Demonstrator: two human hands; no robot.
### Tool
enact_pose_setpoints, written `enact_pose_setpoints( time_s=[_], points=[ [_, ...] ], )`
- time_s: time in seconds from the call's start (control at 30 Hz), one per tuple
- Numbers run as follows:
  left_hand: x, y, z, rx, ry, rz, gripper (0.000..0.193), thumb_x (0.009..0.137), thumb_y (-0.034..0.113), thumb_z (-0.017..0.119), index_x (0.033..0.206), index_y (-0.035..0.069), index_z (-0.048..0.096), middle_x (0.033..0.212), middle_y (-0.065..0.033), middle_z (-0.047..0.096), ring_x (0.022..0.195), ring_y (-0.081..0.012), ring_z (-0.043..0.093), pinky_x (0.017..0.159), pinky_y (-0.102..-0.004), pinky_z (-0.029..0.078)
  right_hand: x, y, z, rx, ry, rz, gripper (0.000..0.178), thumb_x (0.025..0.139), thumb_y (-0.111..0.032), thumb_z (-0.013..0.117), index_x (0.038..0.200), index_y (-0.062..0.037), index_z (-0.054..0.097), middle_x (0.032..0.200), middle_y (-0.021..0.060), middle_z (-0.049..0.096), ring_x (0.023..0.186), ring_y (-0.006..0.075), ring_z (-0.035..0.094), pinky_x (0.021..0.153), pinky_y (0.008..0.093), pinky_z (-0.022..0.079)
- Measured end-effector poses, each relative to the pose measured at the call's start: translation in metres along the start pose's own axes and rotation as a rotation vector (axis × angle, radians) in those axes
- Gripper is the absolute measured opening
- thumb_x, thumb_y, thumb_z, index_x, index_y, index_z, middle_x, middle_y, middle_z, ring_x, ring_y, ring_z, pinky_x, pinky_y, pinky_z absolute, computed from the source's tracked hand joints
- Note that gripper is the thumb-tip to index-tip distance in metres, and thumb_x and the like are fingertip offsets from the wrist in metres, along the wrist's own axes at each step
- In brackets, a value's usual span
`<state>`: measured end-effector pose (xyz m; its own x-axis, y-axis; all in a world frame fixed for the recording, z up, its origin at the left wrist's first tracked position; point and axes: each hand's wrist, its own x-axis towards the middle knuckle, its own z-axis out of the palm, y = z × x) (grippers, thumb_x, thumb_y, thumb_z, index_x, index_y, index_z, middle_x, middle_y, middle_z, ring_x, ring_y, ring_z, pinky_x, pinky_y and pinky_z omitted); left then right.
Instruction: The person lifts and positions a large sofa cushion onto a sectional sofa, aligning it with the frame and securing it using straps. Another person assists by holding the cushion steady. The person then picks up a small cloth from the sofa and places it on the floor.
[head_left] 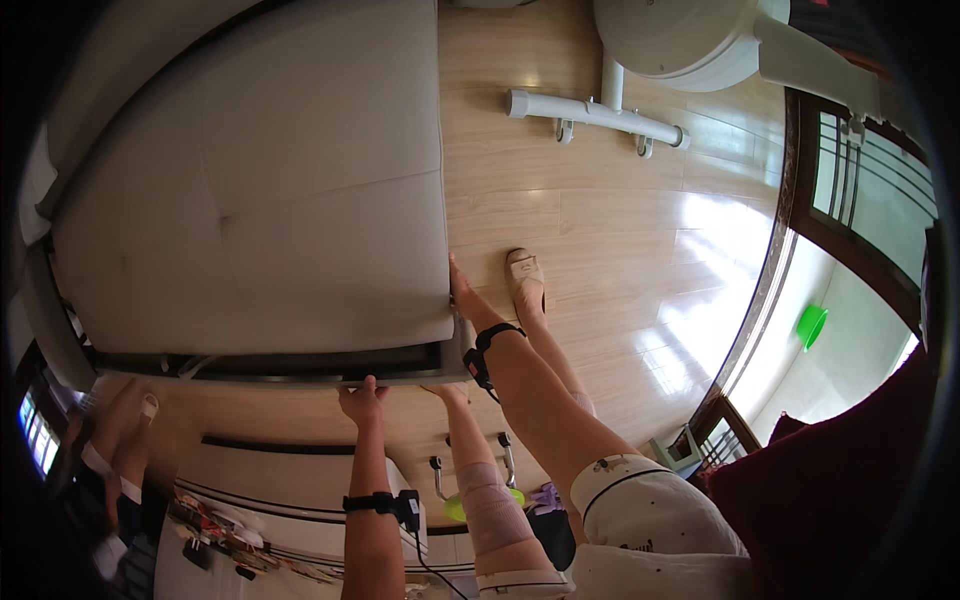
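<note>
A large grey-beige padded seat [260,200], like a sofa's, fills the upper left. Along its near side runs a dark frame [290,366] with a narrow gap beneath the cushion. My left hand [363,401] grips the near edge of this frame, thumb on top; its other fingers are partly hidden. At the seat's right near corner, my right hand [462,288] clasps the side edge, part of its fingers hidden. Each wrist wears a black band with a small device, and a cable hangs from each one.
My slippered foot [523,275] stands right of the seat. A white stand on castors [600,112] occupies the far right. Another person's legs [120,430] show at left. Behind me are a green-seated stool [457,508] and a cluttered cabinet [260,500]. A green basin [812,326] lies beyond the doorway.
</note>
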<state>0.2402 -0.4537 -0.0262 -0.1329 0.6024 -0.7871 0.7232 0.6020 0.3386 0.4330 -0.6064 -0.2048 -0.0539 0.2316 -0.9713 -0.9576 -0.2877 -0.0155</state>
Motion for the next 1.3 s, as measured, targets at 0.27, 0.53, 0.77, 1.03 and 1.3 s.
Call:
enact_pose_setpoints(
  time_s=[0.27,0.53,0.77,1.03,1.3],
  points=[
    [0.013,-0.016,-0.015,-0.020,-0.045,0.017,0.027,0.086,-0.002,0.068,0.108,-0.002,0.052,0.092,-0.0122,0.061,0.066,-0.0237,0.063,0.063,-0.0410,0.063,-0.028,0.001,0.007,0.029,-0.074,-0.115,0.086,0.091,-0.075,0.021,0.154,-0.0167,0.026,0.156,0.0106,0.030,0.141,0.0291,0.029,0.112,0.0472,0.025],
    [0.001,-0.010,0.006,0.204,0.061,0.039,0.043,0.086,0.018,0.074,0.115,-0.005,0.053,0.089,-0.0192,0.068,0.082,-0.0348,0.069,0.065,-0.0438,0.057,-0.103,0.018,-0.028,-0.260,-0.106,-0.026,0.075,0.093,-0.065,0.044,0.149,-0.0167,0.035,0.144,0.0054,0.045,0.130,0.0242,0.045,0.108,0.0433,0.033],
    [-0.070,-0.051,0.044,0.401,0.002,0.670,0.046,0.082,0.025,0.072,0.117,-0.003,0.061,0.111,-0.0234,0.064,0.096,-0.0378,0.065,0.077,-0.0439,0.054,-0.167,0.030,-0.045,-0.793,0.013,-0.358,0.061,0.092,-0.039,0.063,0.141,-0.0068,0.047,0.130,0.0147,0.058,0.111,0.0200,0.059,0.090,0.0319,0.047],
    [-0.065,-0.010,-0.028,0.316,-0.123,0.616,0.039,0.086,0.018,0.067,0.117,-0.004,0.062,0.114,-0.0230,0.064,0.100,-0.0341,0.065,0.087,-0.0429,0.052,-0.249,0.060,0.039,-0.967,0.137,-0.490,0.077,0.084,-0.039,0.072,0.146,-0.0050,0.040,0.141,0.0207,0.048,0.130,0.0302,0.048,0.102,0.0367,0.043],
    [-0.017,-0.015,-0.174,0.403,-0.037,0.593,0.031,0.089,0.016,0.064,0.115,0.000,0.063,0.110,-0.0170,0.068,0.102,-0.0279,0.066,0.087,-0.0377,0.052,-0.244,0.139,0.101,-0.768,0.245,-0.104,0.097,0.080,-0.040,0.073,0.153,-0.0121,0.017,0.144,0.0233,0.040,0.122,0.0396,0.051,0.084,0.0538,0.053]
  ],
)
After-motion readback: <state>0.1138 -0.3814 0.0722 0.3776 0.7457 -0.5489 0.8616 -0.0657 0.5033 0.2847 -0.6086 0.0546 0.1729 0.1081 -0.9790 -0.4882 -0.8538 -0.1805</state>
